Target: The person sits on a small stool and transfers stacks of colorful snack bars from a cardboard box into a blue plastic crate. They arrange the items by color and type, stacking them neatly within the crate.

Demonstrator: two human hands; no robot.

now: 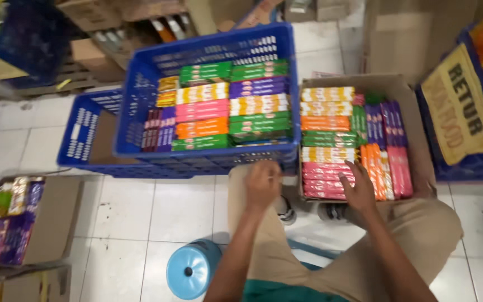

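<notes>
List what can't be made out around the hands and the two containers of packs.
Head view only:
- Left hand: fingers blurred at the blue plastic crate; grip unclear.
- Right hand covers the pink flat packs beneath in the brown cardboard box.
- Lower pack layers: hidden by top rows.

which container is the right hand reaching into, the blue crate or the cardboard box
The cardboard box, right of the blue crate. The right hand rests on its pink packs; the left hand is at the crate's front rim.
</notes>
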